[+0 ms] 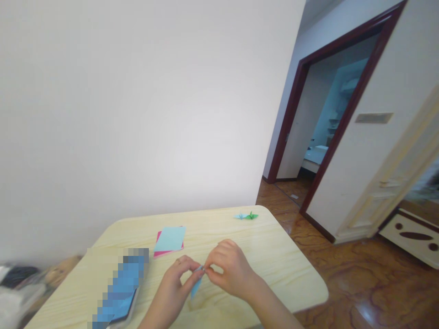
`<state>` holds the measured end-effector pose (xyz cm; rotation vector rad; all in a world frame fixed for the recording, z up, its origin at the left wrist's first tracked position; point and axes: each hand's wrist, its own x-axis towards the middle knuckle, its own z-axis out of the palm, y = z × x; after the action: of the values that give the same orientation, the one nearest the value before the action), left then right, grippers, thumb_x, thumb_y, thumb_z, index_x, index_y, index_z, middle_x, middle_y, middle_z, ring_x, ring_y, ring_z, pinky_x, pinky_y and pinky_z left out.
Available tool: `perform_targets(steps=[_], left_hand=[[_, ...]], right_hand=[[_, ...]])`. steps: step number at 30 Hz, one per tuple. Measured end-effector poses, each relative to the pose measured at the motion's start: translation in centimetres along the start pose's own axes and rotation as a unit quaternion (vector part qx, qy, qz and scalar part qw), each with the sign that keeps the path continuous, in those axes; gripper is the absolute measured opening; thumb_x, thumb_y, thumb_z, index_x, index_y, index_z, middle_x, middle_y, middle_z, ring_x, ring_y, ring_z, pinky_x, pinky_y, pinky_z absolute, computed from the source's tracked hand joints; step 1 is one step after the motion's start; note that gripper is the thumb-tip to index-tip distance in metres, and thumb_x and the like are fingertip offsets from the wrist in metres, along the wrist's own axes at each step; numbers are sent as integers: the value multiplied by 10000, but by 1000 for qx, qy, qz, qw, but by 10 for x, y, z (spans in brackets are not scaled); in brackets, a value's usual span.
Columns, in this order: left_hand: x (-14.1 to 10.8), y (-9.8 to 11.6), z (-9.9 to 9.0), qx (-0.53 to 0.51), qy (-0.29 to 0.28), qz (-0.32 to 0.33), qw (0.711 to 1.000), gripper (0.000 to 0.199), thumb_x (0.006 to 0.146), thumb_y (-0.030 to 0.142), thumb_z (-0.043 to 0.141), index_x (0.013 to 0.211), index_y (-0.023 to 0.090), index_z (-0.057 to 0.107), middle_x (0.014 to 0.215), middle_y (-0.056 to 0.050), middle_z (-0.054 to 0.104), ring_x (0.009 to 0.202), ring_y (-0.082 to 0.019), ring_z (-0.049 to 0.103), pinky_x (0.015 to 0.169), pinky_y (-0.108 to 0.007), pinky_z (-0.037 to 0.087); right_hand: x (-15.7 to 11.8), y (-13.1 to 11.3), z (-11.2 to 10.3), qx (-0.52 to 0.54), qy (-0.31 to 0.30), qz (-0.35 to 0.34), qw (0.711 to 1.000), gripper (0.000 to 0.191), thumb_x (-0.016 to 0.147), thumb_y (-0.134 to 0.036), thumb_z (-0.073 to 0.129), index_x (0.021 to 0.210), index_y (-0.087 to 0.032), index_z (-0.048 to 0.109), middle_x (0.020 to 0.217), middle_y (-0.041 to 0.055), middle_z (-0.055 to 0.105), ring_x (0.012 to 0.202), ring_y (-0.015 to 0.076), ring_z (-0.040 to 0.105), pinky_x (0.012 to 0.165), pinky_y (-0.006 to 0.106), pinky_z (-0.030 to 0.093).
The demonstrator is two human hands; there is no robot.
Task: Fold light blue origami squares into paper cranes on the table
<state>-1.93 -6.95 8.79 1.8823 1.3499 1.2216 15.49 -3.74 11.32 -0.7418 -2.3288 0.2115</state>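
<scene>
A small folded piece of light blue paper is held above the near part of the wooden table. My left hand pinches its upper end between thumb and fingers. The fingertips of my right hand are pressed together at the same end, close against the left fingertips, and partly hide the paper there. Farther back on the table lie a light blue square sheet over a pink one. Near the back right corner sit a light blue folded paper figure and a green one, side by side.
A device with a blurred blue screen lies at the table's left. The white wall stands behind the table. Wooden floor and a dark red door frame are to the right. Blurred items lie beyond the left edge.
</scene>
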Motion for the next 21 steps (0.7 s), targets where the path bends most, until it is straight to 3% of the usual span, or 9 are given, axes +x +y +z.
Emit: perform_targets(steps=[5, 9, 15, 17, 21], left_hand=[[0, -2, 2, -14, 24, -16, 999, 131, 739, 301, 601, 657, 212, 650, 657, -5, 610, 674, -188, 580, 661, -285, 445], [-2, -7, 3, -28, 33, -32, 999, 164, 744, 330, 585, 656, 212, 657, 645, -5, 593, 657, -186, 561, 640, -289, 437], [-1, -6, 1, -53, 14, -42, 998, 196, 743, 351, 575, 630, 207, 646, 624, 1, 567, 632, -177, 543, 613, -278, 428], [0, -4, 1, -58, 10, -44, 997, 203, 752, 356, 568, 639, 205, 645, 630, 0, 566, 640, -176, 541, 619, -277, 427], [0, -2, 0, -53, 22, -38, 998, 196, 766, 354, 562, 661, 206, 638, 649, -1, 570, 654, -175, 537, 640, -279, 424]], right_hand=[[-3, -2, 7, -11, 55, -9, 998, 123, 783, -153, 539, 713, -230, 602, 710, -5, 668, 705, 150, 556, 711, 307, 349], [-5, 0, 11, -27, 109, -57, 992, 91, 803, -177, 549, 794, -240, 615, 762, -15, 675, 682, 129, 540, 696, 297, 355], [-5, 1, 11, -65, 159, -101, 980, 124, 808, -145, 543, 851, -242, 606, 773, -22, 671, 685, 111, 557, 740, 300, 362], [-5, -3, 10, -51, 169, -81, 981, 104, 799, -148, 556, 823, -238, 603, 761, -26, 669, 693, 108, 571, 780, 309, 357], [-5, -12, 13, 18, 172, 21, 985, 46, 744, -173, 614, 751, -209, 585, 725, -16, 654, 716, 125, 587, 837, 324, 353]])
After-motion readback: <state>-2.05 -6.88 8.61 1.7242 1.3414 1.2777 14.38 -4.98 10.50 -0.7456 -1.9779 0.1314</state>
